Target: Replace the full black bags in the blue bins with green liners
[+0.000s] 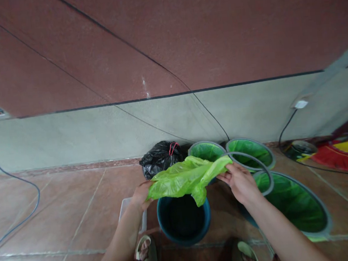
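Note:
Both my hands hold a light green plastic bag [185, 178] stretched between them above a dark blue bucket [184, 222] that stands on the floor. My left hand [141, 195] pinches the bag's left end, fingers closed. My right hand [240, 181] grips the bag's right end, fingers closed on it. The bucket's inside looks dark and unlined.
Several grey-rimmed bins lined with green bags [292, 203] stand to the right and behind. A tied black bag [160, 158] lies by the wall. A white tray [126, 207] sits left of the bucket. My sandalled feet [147, 252] are below. Cables [21, 211] cross the tiled floor.

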Demonstrator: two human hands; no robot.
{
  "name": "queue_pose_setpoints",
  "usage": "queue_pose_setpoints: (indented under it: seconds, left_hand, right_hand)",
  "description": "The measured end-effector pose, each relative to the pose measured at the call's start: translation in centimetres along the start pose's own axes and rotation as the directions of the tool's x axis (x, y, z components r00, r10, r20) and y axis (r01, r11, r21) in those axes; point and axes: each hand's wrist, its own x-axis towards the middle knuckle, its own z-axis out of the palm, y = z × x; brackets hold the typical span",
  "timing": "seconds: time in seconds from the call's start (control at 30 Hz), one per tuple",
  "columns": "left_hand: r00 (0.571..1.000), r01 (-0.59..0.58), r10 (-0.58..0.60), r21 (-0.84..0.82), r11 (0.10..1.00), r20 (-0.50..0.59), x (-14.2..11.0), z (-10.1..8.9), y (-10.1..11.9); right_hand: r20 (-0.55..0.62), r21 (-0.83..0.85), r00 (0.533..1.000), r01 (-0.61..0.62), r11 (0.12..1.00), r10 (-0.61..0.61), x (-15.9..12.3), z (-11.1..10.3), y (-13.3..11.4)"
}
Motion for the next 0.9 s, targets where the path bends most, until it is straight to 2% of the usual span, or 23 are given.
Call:
queue_pose_setpoints:
  seconds: [0.13, 0.27, 0.37, 0.43, 0.47, 0.5, 0.53, 0.57, 0.6, 0.63, 0.67, 0.7, 0.73, 0.77, 0.83, 0.9]
  left_hand:
    - [0.998, 0.039, -0.047, 0.173, 0.984, 0.044, -0.7, 0.3, 0.2]
    - [0.991, 0.004, -0.05, 0.339, 0.941, 0.128, -1.1, -0.1, 0.4]
    - [0.995, -0.028, -0.013, 0.423, 0.906, 0.094, -0.4, -0.8, 0.2]
    - [0.994, -0.047, 0.086, 0.47, 0.881, -0.062, 0.3, -1.2, 0.1]
    - [0.969, -0.064, 0.176, 0.507, 0.859, -0.175, 0.7, -1.3, 0.1]
    - [0.913, -0.091, 0.291, 0.553, 0.828, -0.285, 1.0, -1.2, 0.0]
    - [0.836, -0.132, 0.414, 0.599, 0.79, -0.362, 1.1, -0.9, 0.0]
    - [0.763, -0.19, 0.519, 0.634, 0.75, -0.385, 1.0, -0.3, -0.2]
    - [0.723, -0.271, 0.595, 0.648, 0.711, -0.35, 0.8, 0.4, -0.4]
    - [0.72, -0.373, 0.64, 0.63, 0.681, -0.266, 0.3, 1.3, -0.8]
    - [0.751, -0.475, 0.647, 0.57, 0.67, -0.135, -0.3, 2.4, -1.3]
    - [0.775, -0.561, 0.63, 0.513, 0.649, 0.05, -1.0, 3.5, -1.9]
    - [0.771, -0.619, 0.6, 0.474, 0.626, 0.215, -1.7, 4.6, -2.5]
    - [0.753, -0.656, 0.566, 0.449, 0.607, 0.335, -2.4, 5.7, -3.2]
    - [0.721, -0.687, 0.484, 0.417, 0.596, 0.496, -3.1, 7.3, -4.2]
    - [0.722, -0.672, 0.407, 0.43, 0.603, 0.559, -3.1, 8.1, -4.7]
  right_hand:
    - [-0.133, 0.151, 0.988, -0.053, 0.987, 0.073, 0.7, -0.2, -0.9]
    - [-0.212, 0.204, 0.972, -0.061, 0.977, 0.105, 1.5, -1.0, -1.6]
    - [-0.231, 0.082, 0.972, 0.07, 0.994, -0.049, 1.5, -1.1, -1.5]
    - [-0.225, -0.091, 0.94, 0.241, 0.966, -0.255, 1.2, -0.9, -1.2]
    - [-0.191, -0.185, 0.913, 0.328, 0.926, -0.361, 0.9, -0.6, -1.0]
    - [-0.127, -0.266, 0.889, 0.397, 0.878, -0.441, 0.6, -0.3, -0.8]
    - [-0.047, -0.328, 0.876, 0.439, 0.836, -0.479, 0.3, 0.0, -0.6]
    - [0.027, -0.373, 0.879, 0.45, 0.811, -0.475, -0.1, 0.4, -0.4]
    - [0.086, -0.408, 0.893, 0.435, 0.802, -0.441, -0.5, 0.8, -0.2]
    - [0.127, -0.435, 0.911, 0.406, 0.804, -0.391, -0.8, 1.2, 0.0]
    - [0.157, -0.458, 0.928, 0.373, 0.807, -0.339, -1.2, 1.6, 0.3]
    - [0.185, -0.479, 0.937, 0.349, 0.806, -0.295, -1.5, 2.0, 0.6]
    - [0.221, -0.498, 0.939, 0.341, 0.797, -0.264, -1.8, 2.4, 1.0]
    - [0.271, -0.518, 0.932, 0.35, 0.78, -0.238, -2.1, 2.8, 1.3]
    - [0.382, -0.561, 0.901, 0.405, 0.722, -0.208, -2.6, 3.6, 1.8]
    - [0.458, -0.602, 0.865, 0.471, 0.644, -0.205, -3.0, 4.2, 2.0]
